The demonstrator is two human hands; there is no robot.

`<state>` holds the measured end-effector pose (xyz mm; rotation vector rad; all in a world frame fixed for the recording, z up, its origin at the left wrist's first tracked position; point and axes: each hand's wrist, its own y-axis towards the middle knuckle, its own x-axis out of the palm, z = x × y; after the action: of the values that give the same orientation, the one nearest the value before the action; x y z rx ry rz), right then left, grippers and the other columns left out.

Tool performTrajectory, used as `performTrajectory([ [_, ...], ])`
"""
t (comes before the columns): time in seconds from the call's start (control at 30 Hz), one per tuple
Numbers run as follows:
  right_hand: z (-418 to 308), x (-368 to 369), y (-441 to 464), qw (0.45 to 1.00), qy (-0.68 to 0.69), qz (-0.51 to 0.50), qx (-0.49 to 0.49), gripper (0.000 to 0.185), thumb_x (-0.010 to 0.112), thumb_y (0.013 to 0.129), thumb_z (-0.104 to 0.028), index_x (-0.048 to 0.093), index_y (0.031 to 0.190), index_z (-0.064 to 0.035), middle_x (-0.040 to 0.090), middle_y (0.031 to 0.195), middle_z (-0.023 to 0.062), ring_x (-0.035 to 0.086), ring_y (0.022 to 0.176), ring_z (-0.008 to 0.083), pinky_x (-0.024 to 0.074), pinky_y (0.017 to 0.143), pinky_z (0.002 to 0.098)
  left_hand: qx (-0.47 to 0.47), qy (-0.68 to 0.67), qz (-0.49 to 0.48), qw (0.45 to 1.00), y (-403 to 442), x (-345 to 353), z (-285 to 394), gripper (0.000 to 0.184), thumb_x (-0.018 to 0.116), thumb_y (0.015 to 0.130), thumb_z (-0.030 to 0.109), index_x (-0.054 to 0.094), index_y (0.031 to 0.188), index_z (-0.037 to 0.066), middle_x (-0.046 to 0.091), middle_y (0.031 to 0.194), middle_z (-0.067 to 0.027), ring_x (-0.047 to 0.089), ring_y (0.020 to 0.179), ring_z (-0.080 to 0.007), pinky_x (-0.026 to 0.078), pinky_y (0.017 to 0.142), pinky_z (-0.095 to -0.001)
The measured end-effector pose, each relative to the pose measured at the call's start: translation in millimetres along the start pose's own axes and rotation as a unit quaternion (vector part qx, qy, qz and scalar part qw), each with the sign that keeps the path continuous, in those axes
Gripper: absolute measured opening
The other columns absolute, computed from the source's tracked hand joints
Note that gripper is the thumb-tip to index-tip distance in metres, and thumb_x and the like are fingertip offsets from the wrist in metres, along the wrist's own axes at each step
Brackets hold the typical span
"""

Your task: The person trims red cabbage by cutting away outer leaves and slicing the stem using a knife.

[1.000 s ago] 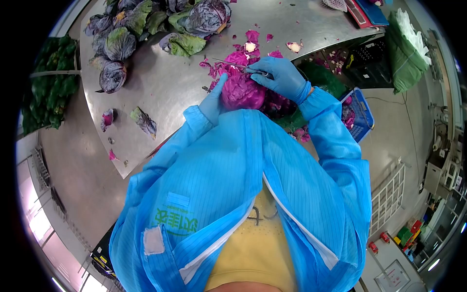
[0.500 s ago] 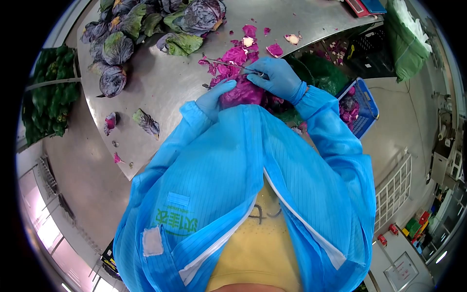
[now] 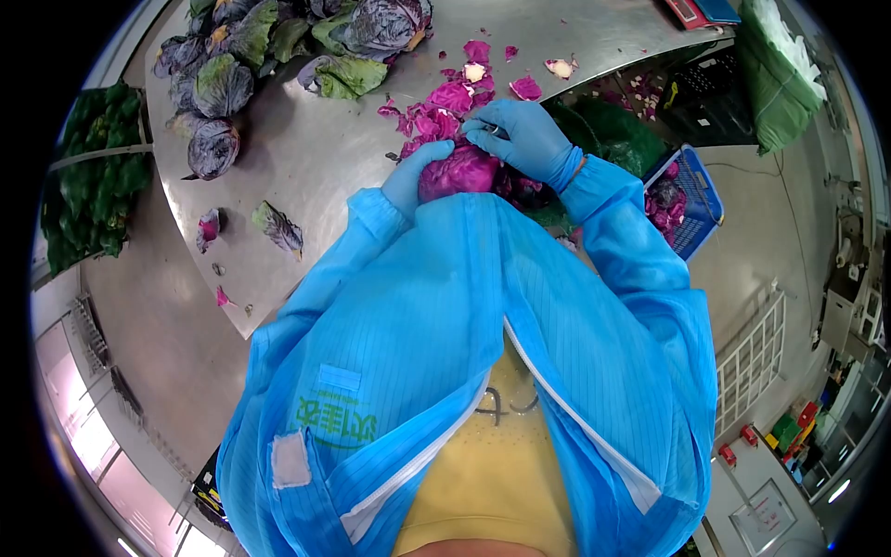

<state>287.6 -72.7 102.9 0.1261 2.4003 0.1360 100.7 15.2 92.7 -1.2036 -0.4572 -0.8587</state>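
Note:
A peeled red cabbage (image 3: 458,176) sits at the near edge of the steel table, close to my body. My left hand (image 3: 408,178), in a blue glove, grips its left side with the thumb on top. Above its right side, my gloved right hand (image 3: 527,139) is closed around a knife (image 3: 484,128); only a bit of it shows between the fingers, and its blade is hard to make out. Torn purple cabbage leaves (image 3: 449,97) lie in a heap just beyond the cabbage.
Untrimmed cabbages (image 3: 215,147) are piled at the table's (image 3: 325,139) far left. A blue crate (image 3: 698,209) with purple cabbages stands at right, near a black crate (image 3: 710,97) and a green sack (image 3: 780,84). Green net bags (image 3: 97,176) stand at left.
The knife blade, seen pointing left over the leaves before, no longer shows clearly. My right hand has shifted slightly up and left, and my left hand a little up on the cabbage.

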Motion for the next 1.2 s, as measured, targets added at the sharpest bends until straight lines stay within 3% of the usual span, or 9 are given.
performTrajectory([
  [0.13, -3.6, -9.2, 4.3, 0.989, 0.113, -0.031, 0.087, 0.029, 0.065, 0.084, -0.024, 0.065, 0.103, -0.0022, 0.066, 0.086, 0.0103, 0.063, 0.077, 0.0173, 0.0502, 0.071, 0.0296, 0.006, -0.023, -0.014, 1.0, -0.1, 2.5, 0.1, 0.04, 0.059, 0.084, 0.025, 0.055, 0.118, 0.004, 0.063, 0.11, -0.0136, 0.064, 0.094, -0.0262, 0.052, 0.086, -0.0403],
  [0.27, 4.6, -8.0, 4.0, 0.993, 0.102, 0.02, 0.061, 0.03, 0.068, 0.082, -0.025, 0.065, 0.102, -0.0024, 0.067, 0.086, 0.008, 0.062, 0.075, 0.0155, 0.0497, 0.07, 0.0294, 0.025, -0.028, -0.01, 0.999, -0.3, 1.3, 1.3, 0.042, 0.055, 0.087, 0.026, 0.051, 0.121, 0.001, 0.062, 0.112, -0.0148, 0.063, 0.096, -0.0254, 0.049, 0.091, -0.0385],
  [0.33, -1.2, -13.2, 6.1, 0.979, 0.182, -0.038, 0.086, 0.03, 0.07, 0.081, -0.025, 0.066, 0.099, -0.0026, 0.066, 0.084, 0.0055, 0.061, 0.074, 0.0146, 0.0492, 0.069, 0.0286, 0.026, -0.025, -0.007, 0.999, -3.4, 4.0, 2.1, 0.041, 0.055, 0.087, 0.025, 0.052, 0.121, 0.001, 0.061, 0.112, -0.015, 0.063, 0.096, -0.0254, 0.049, 0.091, -0.0381],
  [0.57, -5.5, -28.6, 15.1, 0.984, 0.074, -0.16, 0.03, 0.028, 0.071, 0.077, -0.025, 0.064, 0.092, -0.0029, 0.064, 0.08, 0.0082, 0.059, 0.069, 0.0157, 0.0481, 0.067, 0.0294, 0.02, 0.051, -0.012, 0.998, -5.5, 0.3, 0.8, 0.039, 0.056, 0.086, 0.021, 0.054, 0.12, 0.002, 0.062, 0.112, -0.0134, 0.063, 0.097, -0.0237, 0.05, 0.088, -0.0357],
  [0.73, -9.1, -20.1, 5.0, 0.989, -0.077, -0.117, -0.041, 0.02, 0.064, 0.075, -0.021, 0.061, 0.083, -0.003, 0.059, 0.074, 0.0111, 0.059, 0.067, 0.0266, 0.047, 0.064, 0.0331, 0.087, 0.113, -0.054, 0.988, -9.8, 13.3, 2.4, 0.038, 0.057, 0.085, 0.019, 0.054, 0.119, 0.003, 0.063, 0.11, -0.0114, 0.062, 0.097, -0.0217, 0.05, 0.087, -0.0343],
  [0.83, -8.7, -16.2, 1.3, 0.993, -0.068, -0.096, -0.031, 0.02, 0.063, 0.075, -0.022, 0.06, 0.08, -0.0028, 0.058, 0.072, 0.0111, 0.057, 0.066, 0.0295, 0.0468, 0.062, 0.0351, 0.0, 0.087, -0.002, 0.996, -9.6, 9.8, 6.0, 0.039, 0.058, 0.084, 0.018, 0.054, 0.12, 0.004, 0.063, 0.11, -0.0106, 0.062, 0.097, -0.0209, 0.05, 0.087, -0.0337],
  [1.03, -4.9, -6.7, -9.3, 0.999, -0.029, -0.029, -0.008, 0.022, 0.064, 0.075, -0.022, 0.061, 0.085, -0.0028, 0.058, 0.072, 0.0132, 0.058, 0.065, 0.0292, 0.0468, 0.06, 0.035, 0.028, 0.216, 0.019, 0.976, 0.2, 5.6, 13.8, 0.04, 0.061, 0.083, 0.016, 0.055, 0.12, 0.003, 0.063, 0.109, -0.01, 0.061, 0.1, -0.0188, 0.048, 0.088, -0.0316],
  [1.1, -5.3, -6.0, -11.5, 0.999, -0.024, -0.024, 0.006, 0.022, 0.064, 0.075, -0.021, 0.062, 0.086, -0.0028, 0.059, 0.072, 0.0136, 0.058, 0.065, 0.0292, 0.0469, 0.06, 0.0348, 0.166, 0.372, -0.049, 0.912, 10.1, -0.5, 17.7, 0.037, 0.063, 0.082, 0.014, 0.058, 0.116, 0.002, 0.063, 0.104, -0.0087, 0.059, 0.099, -0.0165, 0.047, 0.087, -0.0289],
  [1.2, -3.9, -6.7, -15.6, 0.999, -0.022, -0.022, 0.03, 0.021, 0.064, 0.075, -0.021, 0.062, 0.086, -0.0027, 0.06, 0.073, 0.0139, 0.059, 0.065, 0.0291, 0.047, 0.06, 0.0347, 0.122, 0.389, -0.044, 0.912, 18.2, -5.1, 21.2, 0.033, 0.066, 0.081, 0.013, 0.061, 0.112, 0.002, 0.063, 0.099, -0.0064, 0.057, 0.095, -0.0141, 0.046, 0.085, -0.0266],
])
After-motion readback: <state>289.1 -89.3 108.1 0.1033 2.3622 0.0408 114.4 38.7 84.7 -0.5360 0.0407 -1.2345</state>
